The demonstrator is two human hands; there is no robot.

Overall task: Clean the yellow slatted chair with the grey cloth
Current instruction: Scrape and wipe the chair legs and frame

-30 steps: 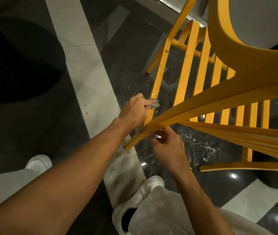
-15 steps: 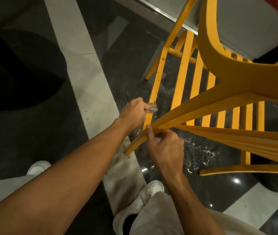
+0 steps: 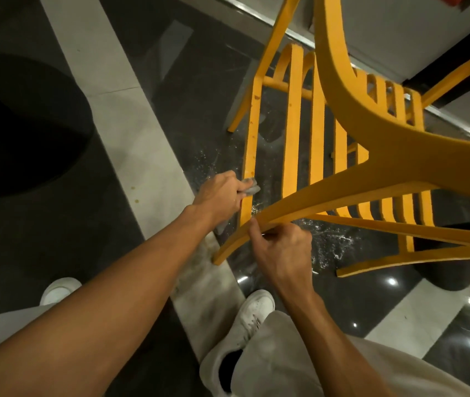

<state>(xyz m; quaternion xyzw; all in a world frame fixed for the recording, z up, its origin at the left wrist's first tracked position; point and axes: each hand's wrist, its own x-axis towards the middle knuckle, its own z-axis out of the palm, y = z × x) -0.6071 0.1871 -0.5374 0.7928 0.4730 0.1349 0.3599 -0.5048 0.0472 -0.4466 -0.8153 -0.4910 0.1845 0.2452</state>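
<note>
Yellow slatted chair (image 3: 291,133) is under both sets of fingers, near the middle of the view. The left hand (image 3: 219,196) has its fingers curled tight round one grey cloth (image 3: 251,189) and presses it on the outer slat at the chair's left edge. The right hand (image 3: 282,253), just toward 5 o'clock from it, wraps its fingers round a curved yellow bar, with the thumb on top.

One chair fills the view from 12 to 4 o'clock. The curved bars hide some slats, so I cannot count them all. Wet specks (image 3: 331,247) dot the dark floor under it. Two white shoes stand at 6 o'clock (image 3: 254,310) and 8 o'clock (image 3: 59,289). One pale floor stripe (image 3: 130,130) runs from 11 to 6 o'clock. Open dark floor lies at 9 o'clock; a grey ledge sits close behind the chair at 1 o'clock.
</note>
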